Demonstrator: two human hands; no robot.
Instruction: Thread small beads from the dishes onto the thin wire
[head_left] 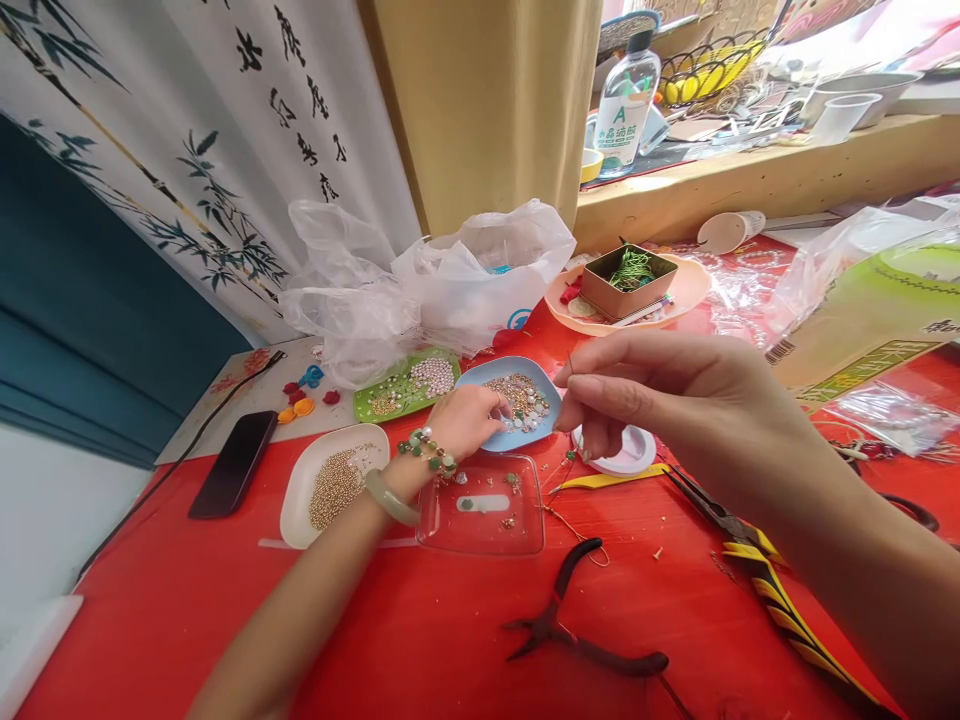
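My left hand [469,420], with a jade bangle and a bead bracelet on the wrist, reaches into a blue dish [470,378] of mixed small beads, fingertips pinched among them. My right hand [660,395] hovers just right of the dish, thumb and forefinger pinched on a thin wire [571,366] that stands up from the fingers. A clear plastic tray [484,510] with a few beads lies in front of the dish.
On the red table: a white dish of gold beads [330,485], a green tray of pearls [409,382], a black phone [234,462], dark pliers [577,635], yellow-handled pliers [757,560], a white lid [626,455], plastic bags [450,275], a tin on a pink plate [626,280].
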